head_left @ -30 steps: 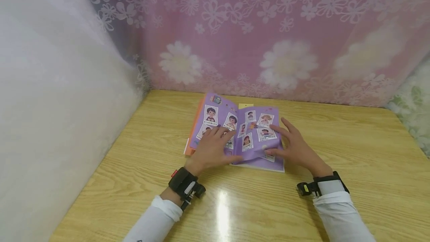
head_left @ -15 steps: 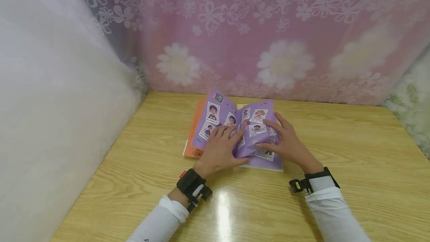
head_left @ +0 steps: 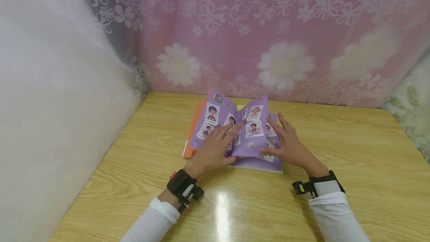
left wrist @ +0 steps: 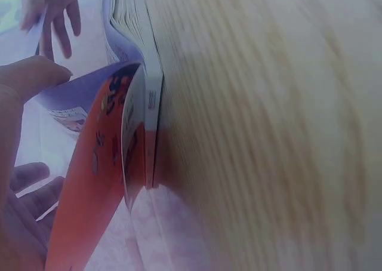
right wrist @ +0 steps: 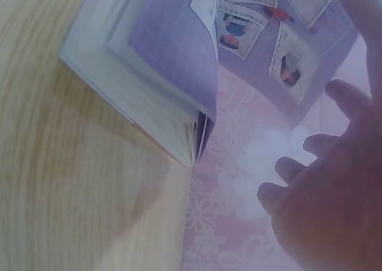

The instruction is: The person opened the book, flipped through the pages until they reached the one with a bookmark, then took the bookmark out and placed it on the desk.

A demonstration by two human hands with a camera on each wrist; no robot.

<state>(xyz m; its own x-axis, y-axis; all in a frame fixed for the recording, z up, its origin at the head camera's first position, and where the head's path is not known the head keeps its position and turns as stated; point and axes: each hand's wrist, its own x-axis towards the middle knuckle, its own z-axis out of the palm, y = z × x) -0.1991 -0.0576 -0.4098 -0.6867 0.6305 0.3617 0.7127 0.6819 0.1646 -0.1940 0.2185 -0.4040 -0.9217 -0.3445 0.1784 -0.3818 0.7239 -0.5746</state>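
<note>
A book lies open toward the far side of the wood-grain surface, its purple pages printed with cartoon portraits in white frames. The left hand rests across the left-hand page, fingers extended and slightly apart, thumb stretched out toward the lower part of the spine. On the right side, a purple leaf stands raised at a slant, showing part of another purple page beneath. The right hand is at the leaf's outer edge with its fingers spread; whether the thumb touches the paper, I cannot tell. An orange sheet projects under the left-hand page. Both wrists wear black straps above white sleeves, and a pink floral curtain hangs behind the surface.
</note>
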